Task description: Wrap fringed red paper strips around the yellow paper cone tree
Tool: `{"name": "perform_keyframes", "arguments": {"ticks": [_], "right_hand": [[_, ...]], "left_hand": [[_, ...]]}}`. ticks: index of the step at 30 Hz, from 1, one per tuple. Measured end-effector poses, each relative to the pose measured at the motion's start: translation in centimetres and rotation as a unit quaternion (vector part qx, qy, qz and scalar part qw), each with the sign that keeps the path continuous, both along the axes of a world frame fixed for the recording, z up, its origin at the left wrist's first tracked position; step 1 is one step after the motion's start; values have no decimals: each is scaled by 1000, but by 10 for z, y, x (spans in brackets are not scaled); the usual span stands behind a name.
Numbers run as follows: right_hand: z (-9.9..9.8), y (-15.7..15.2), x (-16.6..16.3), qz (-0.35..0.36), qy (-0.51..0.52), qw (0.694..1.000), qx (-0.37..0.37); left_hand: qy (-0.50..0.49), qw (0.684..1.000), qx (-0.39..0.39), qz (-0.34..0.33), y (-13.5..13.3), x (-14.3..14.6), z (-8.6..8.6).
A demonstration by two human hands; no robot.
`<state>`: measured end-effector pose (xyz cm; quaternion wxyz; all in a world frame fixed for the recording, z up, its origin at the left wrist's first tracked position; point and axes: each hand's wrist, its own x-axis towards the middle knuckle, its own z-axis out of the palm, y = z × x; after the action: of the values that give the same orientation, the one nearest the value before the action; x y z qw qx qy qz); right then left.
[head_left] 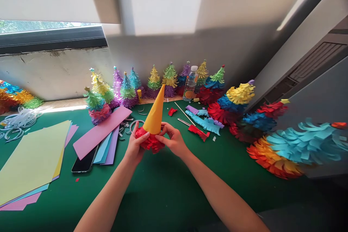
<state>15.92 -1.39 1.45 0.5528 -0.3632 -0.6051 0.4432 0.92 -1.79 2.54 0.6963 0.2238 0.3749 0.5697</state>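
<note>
Between my two hands stands a yellow paper cone [154,114], its tip pointing up and leaning slightly right. Red fringed paper [151,143] wraps round its lower part. My left hand [137,145] grips the red fringe from the left, thumb on the front. On the other side, my right hand [172,138] pinches the cone near the top edge of the red band, with thumb and forefinger closed on it. The far side of the cone and some fingertips are hidden. A ring of pale tape [135,124] shows just behind my left hand.
Several finished fringed paper trees [127,92] line the wall, with larger ones [304,145] at right. A bottle [190,84] stands among them. Coloured sheets [35,156], paper strips [102,130], a phone [85,161], white strips [23,119] and fringed scraps [202,121] lie on the green table.
</note>
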Motion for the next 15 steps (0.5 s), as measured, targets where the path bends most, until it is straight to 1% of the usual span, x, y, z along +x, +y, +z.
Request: {"name": "perform_keyframes", "arguments": {"ticks": [3,7,8,10,13,15], "right_hand": [[1,1,2,-23,-29,999,18],[0,7,9,-87,-78,992,56],[-1,10,11,-106,-85,989,59],[-6,17,15,-141,-95,984,55],[-17,31,19,-177,-109,977,52],[-25,42,20,-177,-121,975,58]], "left_hand": [[1,1000,-10,-15,2,-2,-2],[35,998,-39,-38,10,-7,-11],[57,997,-41,-30,12,-9,-13],[116,993,-30,15,16,-12,-18],[189,978,25,89,18,-14,-23],[206,970,66,108,19,-15,-23]]}}
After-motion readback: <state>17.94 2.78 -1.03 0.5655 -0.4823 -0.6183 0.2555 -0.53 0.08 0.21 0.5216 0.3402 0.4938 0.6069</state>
